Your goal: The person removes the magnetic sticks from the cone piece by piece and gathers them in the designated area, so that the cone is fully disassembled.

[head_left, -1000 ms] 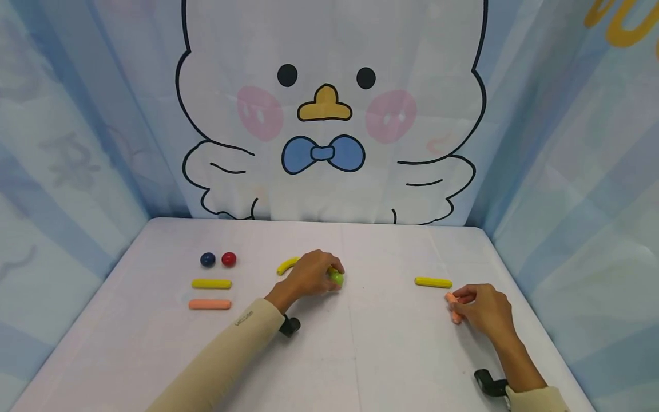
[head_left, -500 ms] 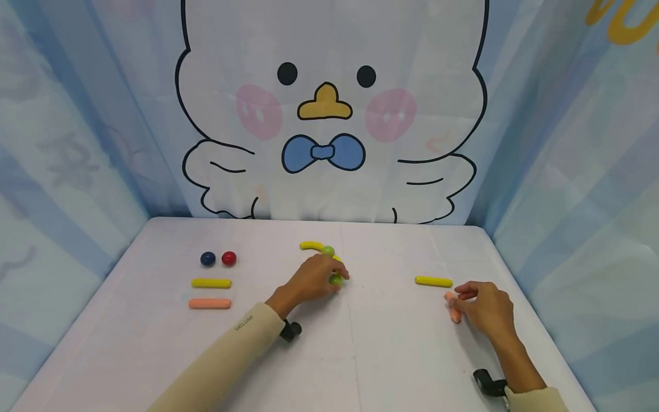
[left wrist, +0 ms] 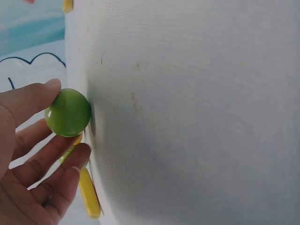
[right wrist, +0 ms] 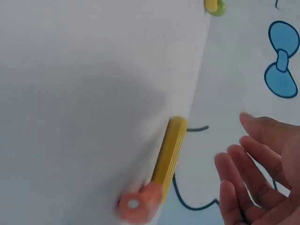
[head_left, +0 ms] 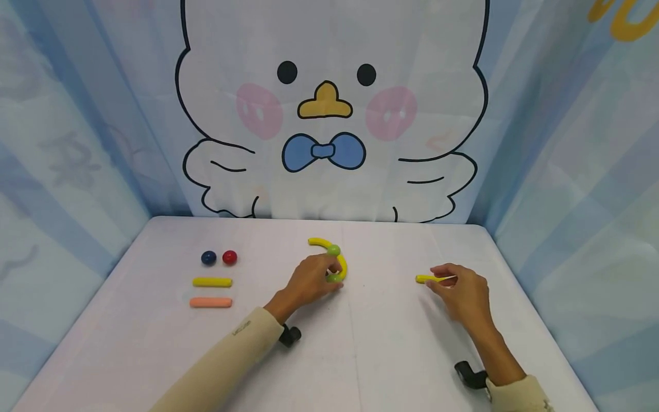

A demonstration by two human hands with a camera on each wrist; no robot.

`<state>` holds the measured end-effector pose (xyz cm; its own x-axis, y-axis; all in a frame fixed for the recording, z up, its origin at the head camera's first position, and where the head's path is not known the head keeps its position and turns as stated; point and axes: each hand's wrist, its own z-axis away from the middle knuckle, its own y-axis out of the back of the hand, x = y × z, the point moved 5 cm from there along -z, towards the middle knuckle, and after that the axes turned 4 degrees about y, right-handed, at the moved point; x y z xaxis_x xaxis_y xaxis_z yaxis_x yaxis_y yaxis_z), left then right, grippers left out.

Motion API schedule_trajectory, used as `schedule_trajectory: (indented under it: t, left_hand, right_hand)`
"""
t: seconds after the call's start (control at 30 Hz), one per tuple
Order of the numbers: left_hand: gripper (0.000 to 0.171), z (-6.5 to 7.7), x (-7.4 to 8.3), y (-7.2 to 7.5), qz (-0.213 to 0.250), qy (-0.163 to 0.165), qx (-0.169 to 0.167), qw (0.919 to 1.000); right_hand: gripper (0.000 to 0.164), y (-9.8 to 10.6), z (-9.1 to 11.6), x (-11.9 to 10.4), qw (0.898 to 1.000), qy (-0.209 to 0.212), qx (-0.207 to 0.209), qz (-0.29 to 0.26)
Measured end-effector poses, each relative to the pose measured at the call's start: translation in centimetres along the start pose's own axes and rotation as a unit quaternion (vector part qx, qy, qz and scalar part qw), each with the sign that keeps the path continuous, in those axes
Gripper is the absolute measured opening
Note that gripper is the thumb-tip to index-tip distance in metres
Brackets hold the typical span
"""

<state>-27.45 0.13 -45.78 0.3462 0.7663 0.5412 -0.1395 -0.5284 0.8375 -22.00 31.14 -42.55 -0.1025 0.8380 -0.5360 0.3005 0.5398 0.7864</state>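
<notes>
My left hand (head_left: 310,281) pinches a green ball (left wrist: 69,113) near the middle of the table. That ball joins a curved yellow rod (head_left: 343,268). A second green ball (head_left: 333,250) links this rod to another curved yellow rod (head_left: 318,241), so the chain bends in an S. Over on the right, my right hand (head_left: 465,294) hovers by a straight yellow rod (right wrist: 169,152), its fingers spread and apart from the rod in the right wrist view. Beside that rod lies a short pink rod (right wrist: 143,202), hidden by the hand in the head view.
On the table's left side sit a dark blue ball (head_left: 208,258) and a red ball (head_left: 229,257). Below them lie a yellow rod (head_left: 212,282) and a pink rod (head_left: 211,302). A printed curtain (head_left: 329,189) hangs at the table's back edge.
The curved yellow chain has swung rightward and away from me, showing its second green ball. My right hand has left the pink rod and moved left, over the yellow one.
</notes>
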Motion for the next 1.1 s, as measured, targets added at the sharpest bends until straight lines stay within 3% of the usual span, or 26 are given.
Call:
schedule_trajectory:
  t: [0.13,0.33,0.73,1.1]
  left_hand:
    - [0.030,-0.1,-0.4,-0.2,0.001,0.025,-0.006,0.9997]
    - [0.030,0.0,-0.5,-0.2,0.011,0.029,-0.016,0.9994]
    - [0.028,0.3,-0.9,0.1,0.019,0.028,-0.020,0.9992]
    - [0.025,0.4,-1.4,-0.1,0.035,0.012,-0.025,0.9990]
  right_hand:
    - [0.029,-1.3,-0.6,-2.1,0.999,0.029,-0.007,-0.031]
    - [0.029,-3.7,-1.5,-4.9,0.996,0.053,-0.035,-0.063]
    - [0.028,-8.6,-3.3,-8.8,0.989,0.038,-0.107,-0.090]
    - [0.024,-12.5,-4.4,-10.3,0.981,0.026,-0.148,-0.123]
